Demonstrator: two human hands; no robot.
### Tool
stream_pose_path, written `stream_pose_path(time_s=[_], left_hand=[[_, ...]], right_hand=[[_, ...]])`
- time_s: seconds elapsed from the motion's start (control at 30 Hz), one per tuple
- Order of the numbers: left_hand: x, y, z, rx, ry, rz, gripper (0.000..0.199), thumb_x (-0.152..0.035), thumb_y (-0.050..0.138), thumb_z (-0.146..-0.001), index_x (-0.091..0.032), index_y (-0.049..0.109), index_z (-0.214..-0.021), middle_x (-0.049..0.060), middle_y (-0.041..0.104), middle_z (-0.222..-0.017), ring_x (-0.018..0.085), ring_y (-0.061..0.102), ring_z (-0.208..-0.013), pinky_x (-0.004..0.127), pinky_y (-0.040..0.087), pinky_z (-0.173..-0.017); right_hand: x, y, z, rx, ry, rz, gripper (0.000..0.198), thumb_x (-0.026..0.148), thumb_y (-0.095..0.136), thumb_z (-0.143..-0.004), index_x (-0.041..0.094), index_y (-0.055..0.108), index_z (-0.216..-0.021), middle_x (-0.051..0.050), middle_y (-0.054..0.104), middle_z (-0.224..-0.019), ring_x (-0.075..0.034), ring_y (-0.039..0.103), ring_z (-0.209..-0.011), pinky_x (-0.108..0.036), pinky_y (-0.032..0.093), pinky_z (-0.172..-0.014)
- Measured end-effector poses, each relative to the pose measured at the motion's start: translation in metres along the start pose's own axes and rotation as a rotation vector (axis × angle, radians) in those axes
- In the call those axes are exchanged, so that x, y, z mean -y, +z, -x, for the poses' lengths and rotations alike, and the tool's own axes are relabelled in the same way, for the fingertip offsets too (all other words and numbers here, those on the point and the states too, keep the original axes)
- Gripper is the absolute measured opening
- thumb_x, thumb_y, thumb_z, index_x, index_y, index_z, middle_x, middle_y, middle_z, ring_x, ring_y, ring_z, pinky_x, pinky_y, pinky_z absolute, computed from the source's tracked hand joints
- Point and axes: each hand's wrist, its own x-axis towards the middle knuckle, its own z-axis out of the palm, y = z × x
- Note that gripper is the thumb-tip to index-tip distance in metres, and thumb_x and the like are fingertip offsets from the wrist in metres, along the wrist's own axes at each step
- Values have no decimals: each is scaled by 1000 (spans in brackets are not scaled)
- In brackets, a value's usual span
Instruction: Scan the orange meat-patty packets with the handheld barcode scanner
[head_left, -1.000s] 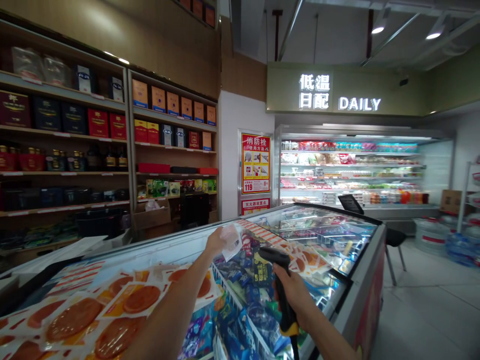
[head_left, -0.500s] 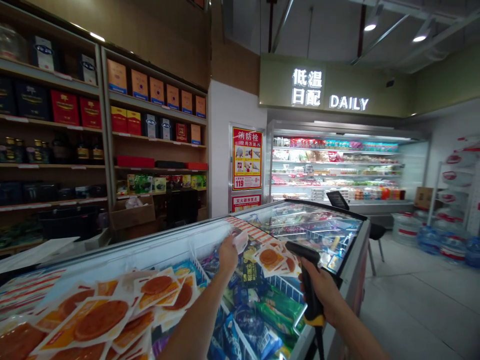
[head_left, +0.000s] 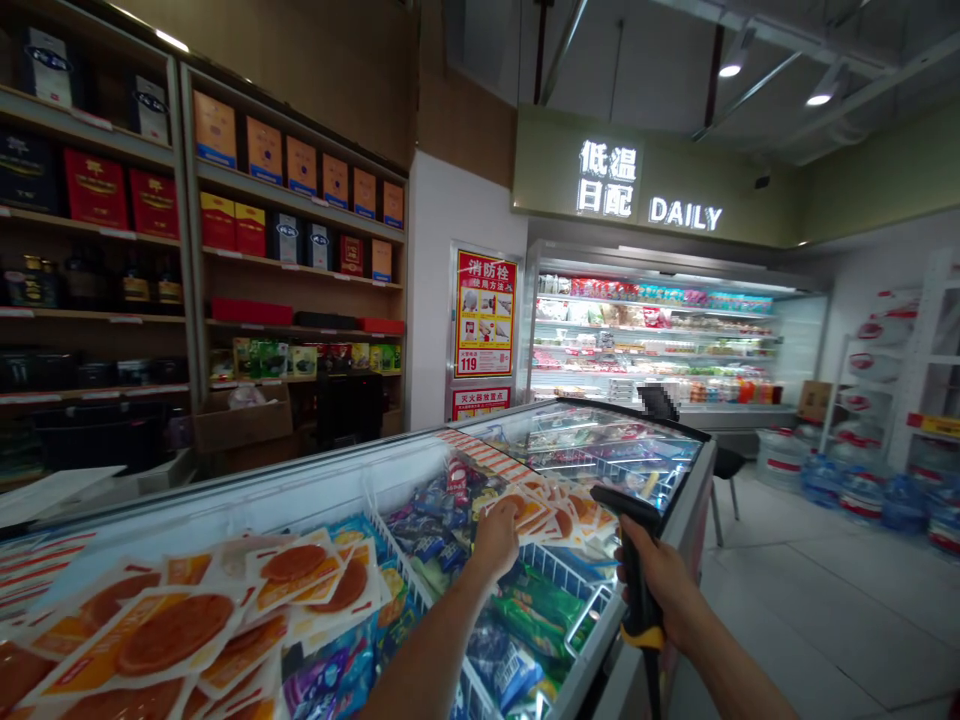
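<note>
My left hand reaches over the chest freezer, its fingers closed at the left edge of a packaged patty. That packet is flat, clear and orange-printed, with a round brown disc inside. It rests against a small pile of similar packets lying across the freezer goods. My right hand is wrapped around the handle of a black and yellow barcode scanner, held upright beside the freezer's right rim, its cable hanging down. A larger heap of patty packets lies at the front left.
Wire baskets inside the freezer hold blue and green bags. Shelves of boxed goods line the left wall. A black chair and large water bottles stand at the right.
My left hand has moved down and right with a packet to the small pile. The scanner in my right hand has shifted slightly right in view. The camera view has turned slightly.
</note>
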Motion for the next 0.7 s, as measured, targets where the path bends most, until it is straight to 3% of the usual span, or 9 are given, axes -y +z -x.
stream_pose_path(time_s=[0.13,0.37,0.47,0.57,0.7], left_hand=[[25,-36,15,9,-60,-148,38,-15,47,-64,-20,48,-101,4,50,-109,17,39,-105,30,24,-91],[91,-143,73,-26,-335,-408,47,-23,47,-64,-19,41,-110,10,37,-122,23,31,-113,42,21,-91],[112,-177,101,14,-419,-464,49,-32,50,-60,-17,45,-107,13,44,-116,28,37,-108,45,26,-86],[122,-192,123,89,-468,-481,44,-38,54,-56,-16,54,-93,14,56,-101,29,48,-96,42,33,-79],[123,-188,139,104,-481,-476,27,-31,48,-63,-17,56,-85,12,60,-92,27,53,-88,37,36,-75]], right_hand=[[-3,13,13,22,15,24,34,47,56,-57,16,49,-70,3,51,-47,-9,47,-37,-22,37,-31],[-21,55,44,240,68,58,32,49,53,-59,17,46,-59,2,50,-44,-10,45,-35,-23,37,-32],[-26,71,60,283,74,63,31,49,53,-60,18,45,-60,3,49,-44,-10,45,-36,-23,36,-31],[-27,83,73,353,90,46,31,48,52,-60,19,43,-59,4,48,-44,-9,44,-35,-22,36,-31],[-28,94,85,404,99,67,33,50,51,-61,18,42,-56,4,47,-40,-8,43,-33,-21,36,-31]])
